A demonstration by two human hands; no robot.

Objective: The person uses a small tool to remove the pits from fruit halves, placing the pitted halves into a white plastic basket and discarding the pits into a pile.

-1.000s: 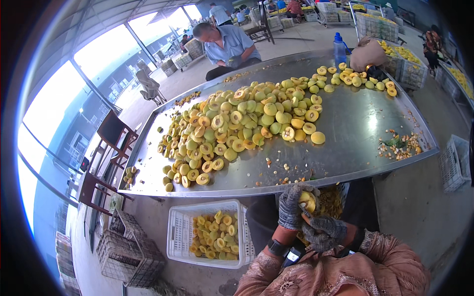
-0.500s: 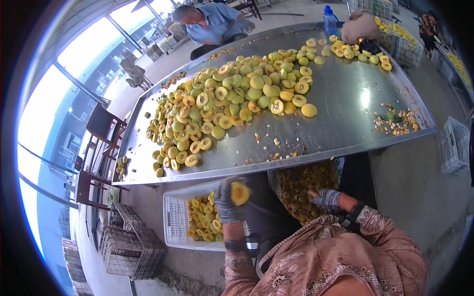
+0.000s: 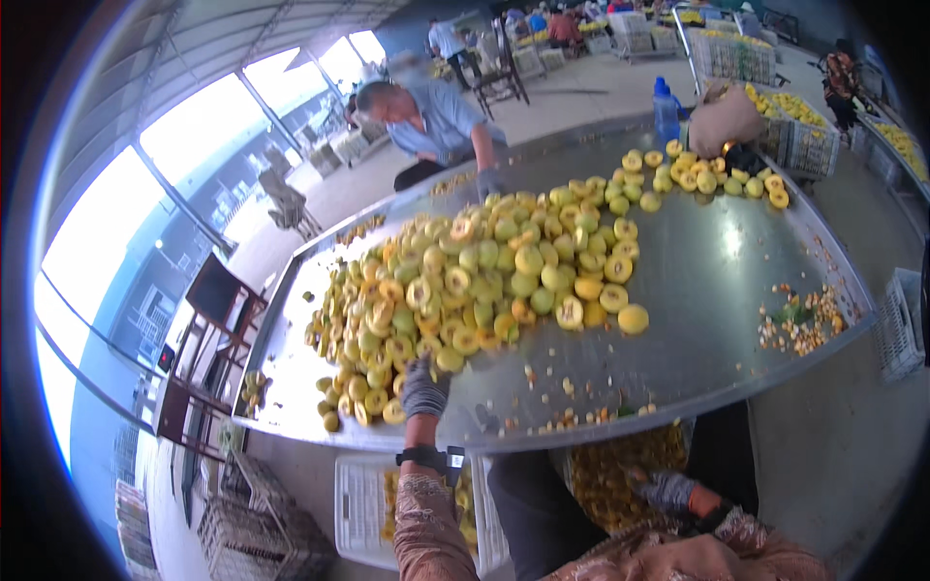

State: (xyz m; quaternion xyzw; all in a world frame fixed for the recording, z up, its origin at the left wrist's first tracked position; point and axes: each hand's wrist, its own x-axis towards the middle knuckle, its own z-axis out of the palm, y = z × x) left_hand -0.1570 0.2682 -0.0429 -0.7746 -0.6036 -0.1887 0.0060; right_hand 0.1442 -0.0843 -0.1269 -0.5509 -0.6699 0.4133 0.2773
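Note:
A heap of halved yellow-green stone fruit (image 3: 484, 281) covers much of the metal table (image 3: 678, 368). My left hand (image 3: 424, 389), in a grey striped glove, reaches over the table's near edge to the front of the heap. Its fingertips meet the fruit and are partly hidden, so I cannot tell whether they grip a piece. My right hand (image 3: 666, 491), gloved too, is low over a crate of brownish-yellow fruit pieces (image 3: 620, 470) between my legs. Its fingers are curled; anything in them is too small to make out.
A white crate (image 3: 358, 504) with yellow fruit halves stands below the near edge. Loose pits (image 3: 804, 320) lie at the table's right. A blue bottle (image 3: 666, 114) and a brown cloth bag (image 3: 727, 121) stand at the back. Across the table, a co-worker (image 3: 436, 121) reaches toward the heap.
My left hand has moved forward from above the white crate to the heap; the fruit half it held is no longer seen in it. My right hand stays low. The co-worker's arm now reaches the table.

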